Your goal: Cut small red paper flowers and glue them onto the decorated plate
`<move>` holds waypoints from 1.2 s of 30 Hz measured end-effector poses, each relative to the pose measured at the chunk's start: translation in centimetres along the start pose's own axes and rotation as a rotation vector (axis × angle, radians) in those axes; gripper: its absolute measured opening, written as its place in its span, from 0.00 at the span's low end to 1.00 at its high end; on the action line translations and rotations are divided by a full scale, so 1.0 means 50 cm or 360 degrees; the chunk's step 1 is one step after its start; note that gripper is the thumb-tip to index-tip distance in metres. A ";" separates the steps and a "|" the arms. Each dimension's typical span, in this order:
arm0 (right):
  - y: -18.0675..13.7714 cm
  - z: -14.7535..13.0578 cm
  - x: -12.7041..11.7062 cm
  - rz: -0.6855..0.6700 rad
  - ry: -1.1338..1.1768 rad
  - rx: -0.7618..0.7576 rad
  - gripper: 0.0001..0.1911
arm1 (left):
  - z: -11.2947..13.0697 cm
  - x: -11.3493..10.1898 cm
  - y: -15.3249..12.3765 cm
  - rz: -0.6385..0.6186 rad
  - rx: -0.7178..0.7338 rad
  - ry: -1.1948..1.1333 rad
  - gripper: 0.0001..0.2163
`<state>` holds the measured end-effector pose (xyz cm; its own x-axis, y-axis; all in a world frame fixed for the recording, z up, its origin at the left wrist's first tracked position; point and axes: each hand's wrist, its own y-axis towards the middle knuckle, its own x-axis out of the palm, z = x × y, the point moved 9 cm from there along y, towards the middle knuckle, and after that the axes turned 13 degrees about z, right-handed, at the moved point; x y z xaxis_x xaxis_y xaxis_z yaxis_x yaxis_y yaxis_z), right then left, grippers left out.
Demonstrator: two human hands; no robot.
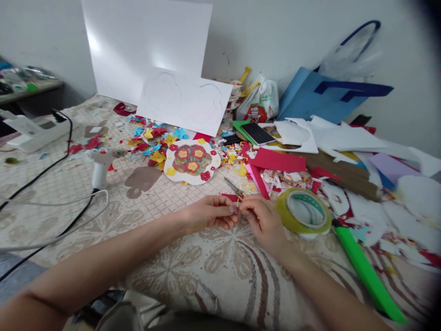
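Note:
My left hand (215, 212) and my right hand (263, 220) meet fingertip to fingertip above the patterned tablecloth. Both are closed in a pinch around a tiny red piece (238, 208), mostly covered by the fingers; its material cannot be made out. Just beyond them lie scissors (233, 186), the handles partly hidden by my right hand. A strip of red paper (229, 197) is beside the scissors. Farther back sits a white scalloped piece decorated with red and yellow flowers (192, 161).
A tape roll (305, 210) lies right of my right hand, near a long green tool (370, 273). Paper scraps (344, 138) and a phone (257, 134) cover the right side. A white glue gun (99, 168) with cable stands left. White boards (148, 50) lean at the back.

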<state>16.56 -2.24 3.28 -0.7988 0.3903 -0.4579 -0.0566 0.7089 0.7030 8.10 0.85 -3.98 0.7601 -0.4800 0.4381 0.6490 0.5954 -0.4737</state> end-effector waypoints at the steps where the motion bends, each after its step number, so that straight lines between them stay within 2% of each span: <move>1: 0.001 0.006 0.002 -0.0007 0.0017 0.0068 0.06 | 0.009 -0.001 0.000 0.0021 0.0110 0.0075 0.09; 4: -0.002 0.029 0.012 -0.0053 0.0076 0.0332 0.05 | 0.035 0.000 -0.004 0.0079 0.0419 0.0315 0.11; 6: -0.008 0.043 0.019 -0.0103 0.0122 0.0515 0.04 | 0.044 0.001 -0.006 0.0105 0.0517 0.0406 0.11; 10: -0.017 0.055 0.027 -0.0165 0.0201 0.0720 0.05 | 0.033 0.001 -0.004 0.0090 0.0407 0.0372 0.13; 14: -0.016 0.053 0.022 -0.0145 0.0170 0.0701 0.06 | 0.016 -0.002 0.001 0.0071 0.0232 0.0230 0.13; 18: -0.014 0.051 0.020 -0.0138 0.0135 0.0675 0.06 | 0.009 -0.003 0.002 0.0066 0.0172 0.0178 0.14; 30: -0.012 0.047 0.023 -0.0131 0.0125 0.0650 0.05 | 0.011 -0.004 0.001 0.0082 0.0170 0.0165 0.13; 36: -0.012 0.042 0.025 -0.0118 0.0129 0.0625 0.06 | 0.018 -0.002 0.000 0.0097 0.0260 0.0270 0.13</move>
<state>16.85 -0.93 1.13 -0.8466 0.2932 -0.4442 0.1046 0.9100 0.4013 7.98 1.47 -3.35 0.8013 -0.5333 0.2711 0.5983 0.7161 -0.3596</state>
